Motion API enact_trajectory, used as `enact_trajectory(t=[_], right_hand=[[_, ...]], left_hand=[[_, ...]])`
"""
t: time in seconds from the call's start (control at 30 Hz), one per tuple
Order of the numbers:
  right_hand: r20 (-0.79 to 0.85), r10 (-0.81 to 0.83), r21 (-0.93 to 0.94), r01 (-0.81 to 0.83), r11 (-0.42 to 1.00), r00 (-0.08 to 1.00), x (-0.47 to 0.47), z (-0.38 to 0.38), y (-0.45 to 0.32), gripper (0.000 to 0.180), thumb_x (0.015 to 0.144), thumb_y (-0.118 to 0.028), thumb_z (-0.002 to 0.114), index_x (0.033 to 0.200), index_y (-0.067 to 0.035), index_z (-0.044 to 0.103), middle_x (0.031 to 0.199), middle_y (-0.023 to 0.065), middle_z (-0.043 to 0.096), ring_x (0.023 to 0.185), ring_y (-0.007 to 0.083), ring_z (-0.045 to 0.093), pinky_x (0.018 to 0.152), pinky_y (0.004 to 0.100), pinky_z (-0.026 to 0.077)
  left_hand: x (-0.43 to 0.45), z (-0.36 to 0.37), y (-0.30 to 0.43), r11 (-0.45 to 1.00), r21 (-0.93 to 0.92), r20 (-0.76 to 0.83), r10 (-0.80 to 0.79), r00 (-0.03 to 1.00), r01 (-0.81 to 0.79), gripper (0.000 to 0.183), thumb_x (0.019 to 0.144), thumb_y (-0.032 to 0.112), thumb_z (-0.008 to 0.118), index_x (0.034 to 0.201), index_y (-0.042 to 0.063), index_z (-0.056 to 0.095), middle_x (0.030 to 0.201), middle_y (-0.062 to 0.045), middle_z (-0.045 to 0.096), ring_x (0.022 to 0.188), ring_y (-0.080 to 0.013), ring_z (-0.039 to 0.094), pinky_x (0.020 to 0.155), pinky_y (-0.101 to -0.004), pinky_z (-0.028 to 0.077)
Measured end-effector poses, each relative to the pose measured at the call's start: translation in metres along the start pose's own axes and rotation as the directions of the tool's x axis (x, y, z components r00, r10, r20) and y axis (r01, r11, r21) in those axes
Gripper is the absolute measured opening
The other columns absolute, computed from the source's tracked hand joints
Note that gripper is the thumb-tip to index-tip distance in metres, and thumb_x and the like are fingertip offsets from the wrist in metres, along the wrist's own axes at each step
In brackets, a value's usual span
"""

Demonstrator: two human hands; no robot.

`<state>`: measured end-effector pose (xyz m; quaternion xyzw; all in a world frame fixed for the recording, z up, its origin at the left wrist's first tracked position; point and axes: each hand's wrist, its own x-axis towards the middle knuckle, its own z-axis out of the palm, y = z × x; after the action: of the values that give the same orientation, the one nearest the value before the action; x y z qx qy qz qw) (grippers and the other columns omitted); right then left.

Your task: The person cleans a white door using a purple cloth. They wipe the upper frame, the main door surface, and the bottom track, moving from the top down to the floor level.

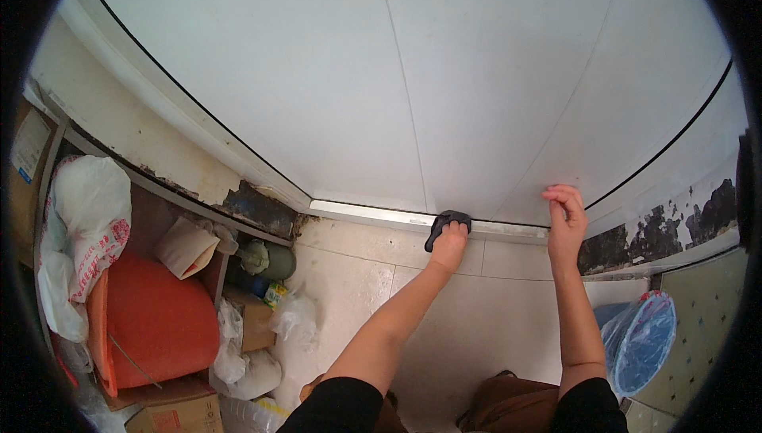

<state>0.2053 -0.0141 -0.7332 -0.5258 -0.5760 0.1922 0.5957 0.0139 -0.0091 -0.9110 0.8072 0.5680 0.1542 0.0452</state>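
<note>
My left hand (450,248) presses a dark grey cloth (443,227) onto the silvery metal strip (381,213) along the foot of a white panelled door (357,105). The cloth is bunched up under my fingers and hangs over the strip's near edge. To the right, my right hand (567,227) is raised beside the door's lower right corner, its fingers loosely curled. Nothing shows in it, and whether its fingertips touch the door cannot be made out.
At left, an orange-red plastic bin (161,320) lies tilted among white plastic bags (89,218), a cardboard box (178,412) and a green round container (277,259). A lined blue wastebasket (646,343) stands at right. Pale tiles (351,272) cover the floor; wall paint peels (649,230).
</note>
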Motion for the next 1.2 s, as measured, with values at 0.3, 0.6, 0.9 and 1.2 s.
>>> enact_trajectory(t=[0.3, 0.6, 0.9, 1.2], right_hand=[[0.019, 0.012, -0.013, -0.012, 1.000, 1.000, 0.000, -0.028, 0.014, 0.013, 0.080, 0.005, 0.051, 0.082, -0.001, 0.062, 0.093, 0.0063, 0.057, 0.090, 0.0149, 0.052, 0.079, 0.0241, 0.040], [0.023, 0.047, 0.027, -0.048, 0.998, 0.999, -0.003, -0.022, 0.014, 0.013, 0.080, 0.004, 0.052, 0.082, -0.003, 0.063, 0.093, 0.0062, 0.057, 0.085, 0.0147, 0.052, 0.075, 0.0238, 0.041], [0.187, 0.298, -0.092, -0.286, 0.954, 0.936, -0.051, -0.037, 0.086, 0.023, 0.078, 0.011, 0.047, 0.091, -0.002, 0.061, 0.098, 0.0054, 0.057, 0.083, 0.0123, 0.055, 0.074, 0.0241, 0.044], [0.473, 0.210, 0.010, -0.244, 0.970, 0.855, -0.109, 0.040, 0.074, 0.051, 0.072, 0.015, 0.037, 0.117, -0.005, 0.050, 0.119, 0.0098, 0.049, 0.098, 0.0184, 0.055, 0.076, 0.0258, 0.045]], left_hand=[[-0.032, -0.049, -0.115, 0.957, 0.144, -0.092, -0.239, 0.967, 0.250, 0.008, 0.076, 0.002, 0.051, 0.084, 0.004, 0.052, 0.086, -0.015, 0.052, 0.082, -0.0291, 0.055, 0.064, -0.0375, 0.050], [0.010, 0.029, 0.041, 0.996, -0.023, -0.059, -0.091, 0.994, 0.090, 0.009, 0.076, 0.004, 0.050, 0.084, 0.001, 0.052, 0.087, -0.015, 0.051, 0.083, -0.0284, 0.054, 0.066, -0.0347, 0.051], [0.031, 0.037, 0.114, 0.985, -0.103, 0.075, 0.150, 0.986, -0.142, 0.010, 0.076, 0.008, 0.051, 0.082, 0.003, 0.057, 0.087, -0.013, 0.055, 0.086, -0.0269, 0.056, 0.066, -0.0366, 0.051], [-0.013, -0.018, -0.030, 0.999, 0.000, -0.132, -0.047, 0.990, 0.047, 0.009, 0.076, 0.003, 0.050, 0.083, 0.002, 0.054, 0.082, -0.016, 0.051, 0.082, -0.0312, 0.053, 0.070, -0.0415, 0.045]])
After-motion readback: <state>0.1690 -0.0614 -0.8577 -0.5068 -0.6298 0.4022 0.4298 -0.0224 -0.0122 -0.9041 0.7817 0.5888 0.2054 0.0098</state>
